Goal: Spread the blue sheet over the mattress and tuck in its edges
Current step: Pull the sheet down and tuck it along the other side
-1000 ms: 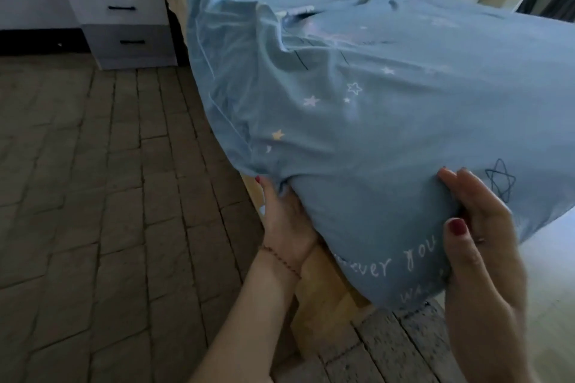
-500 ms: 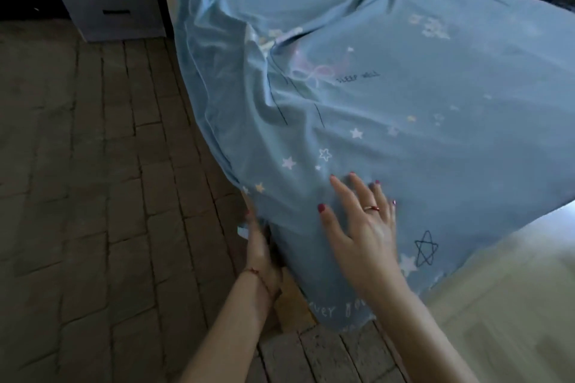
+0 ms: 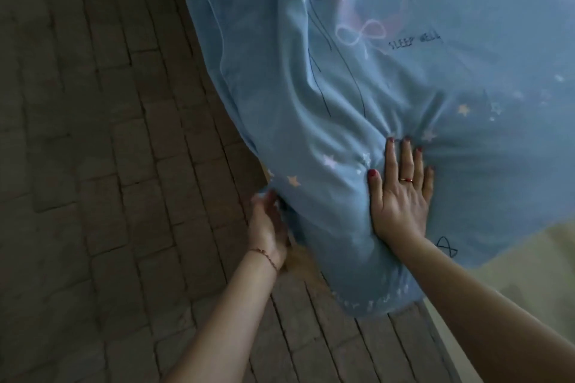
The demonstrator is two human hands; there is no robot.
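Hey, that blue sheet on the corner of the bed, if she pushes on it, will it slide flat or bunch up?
Probably bunch: the blue sheet already puckers into folds ahead of the right hand pressing flat on it. It looks thin and floppy, hanging limp over the side where the left hand is at its edge. Likely light, so it should shift easily.

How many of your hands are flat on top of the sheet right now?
1. The right hand presses flat on top of the blue sheet near the mattress corner. The left hand is at the sheet's hanging edge beside the corner, its fingers partly hidden.
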